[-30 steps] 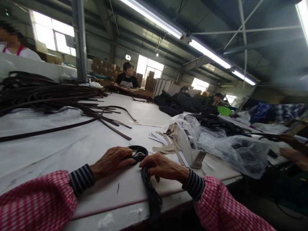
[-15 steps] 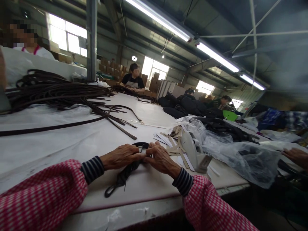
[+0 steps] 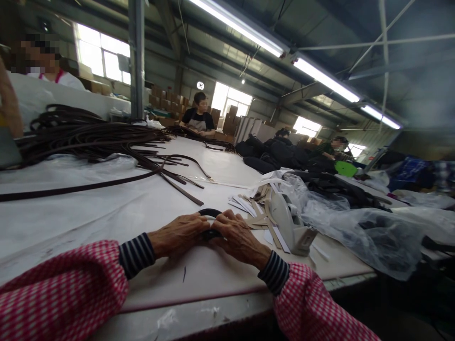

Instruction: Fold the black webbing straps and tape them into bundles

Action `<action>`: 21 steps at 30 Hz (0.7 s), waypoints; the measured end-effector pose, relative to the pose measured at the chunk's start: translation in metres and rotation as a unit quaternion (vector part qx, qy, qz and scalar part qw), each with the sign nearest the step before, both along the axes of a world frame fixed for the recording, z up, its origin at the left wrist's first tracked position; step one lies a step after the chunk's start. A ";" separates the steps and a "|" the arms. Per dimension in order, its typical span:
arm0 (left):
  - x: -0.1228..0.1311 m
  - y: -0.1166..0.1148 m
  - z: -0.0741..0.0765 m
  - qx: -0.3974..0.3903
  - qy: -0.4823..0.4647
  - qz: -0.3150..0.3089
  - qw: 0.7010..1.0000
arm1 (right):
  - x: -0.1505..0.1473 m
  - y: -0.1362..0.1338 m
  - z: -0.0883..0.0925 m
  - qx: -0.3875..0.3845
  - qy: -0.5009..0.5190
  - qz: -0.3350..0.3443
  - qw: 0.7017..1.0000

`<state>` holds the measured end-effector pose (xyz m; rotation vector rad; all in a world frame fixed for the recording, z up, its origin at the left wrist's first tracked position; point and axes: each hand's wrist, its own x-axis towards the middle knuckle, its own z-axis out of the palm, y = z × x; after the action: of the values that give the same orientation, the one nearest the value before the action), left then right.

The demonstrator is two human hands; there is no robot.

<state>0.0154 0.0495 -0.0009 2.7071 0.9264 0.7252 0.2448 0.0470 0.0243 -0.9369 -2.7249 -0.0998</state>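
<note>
A black strap (image 3: 210, 212) is bent into a curve on the white table near its front edge. My left hand (image 3: 182, 232) closes on the strap from the left, fingers bent and pressed together. From the right, my right hand (image 3: 240, 237) grips it too, and the two hands nearly touch. Part of the strap arches beyond the fingertips, and another dark part shows between the hands. Much of it is hidden under my fingers. A short dark mark (image 3: 184, 273) lies on the tabletop in front of my left hand.
Right of my hands stands a grey tape dispenser (image 3: 284, 218) beside beige and white strips (image 3: 261, 213). Clear plastic sheeting (image 3: 377, 241) lies at the right. Long dark brown straps (image 3: 92, 137) are heaped at the left. Several people sit around, one person (image 3: 199, 116) across the table.
The hanging black end with an oval loop, which lay in front of my hands, is out of sight now. My hands stay in nearly the same place on the strap.
</note>
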 end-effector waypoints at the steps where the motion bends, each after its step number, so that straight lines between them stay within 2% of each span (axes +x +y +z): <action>1: 0.000 0.000 0.002 -0.001 0.005 0.000 1.000 | 0.001 0.002 -0.004 0.008 -0.008 -0.007 1.000; 6: -0.004 0.006 0.011 0.047 0.079 0.062 0.994 | 0.003 0.008 -0.021 0.045 0.000 -0.046 0.998; 10: -0.010 0.014 0.009 0.072 0.091 0.064 0.991 | 0.005 0.007 -0.021 0.063 0.017 -0.059 0.996; 17: -0.014 0.017 -0.003 0.039 0.043 0.062 0.996 | 0.021 0.014 -0.018 0.093 0.020 0.026 0.995; 21: -0.014 0.011 -0.001 0.003 0.012 0.059 0.998 | 0.027 0.019 -0.017 0.102 -0.012 0.029 0.994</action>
<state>0.0018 0.0603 -0.0015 2.6895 1.0995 0.7198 0.2719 0.0656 0.0071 -0.8033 -2.6968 -0.3742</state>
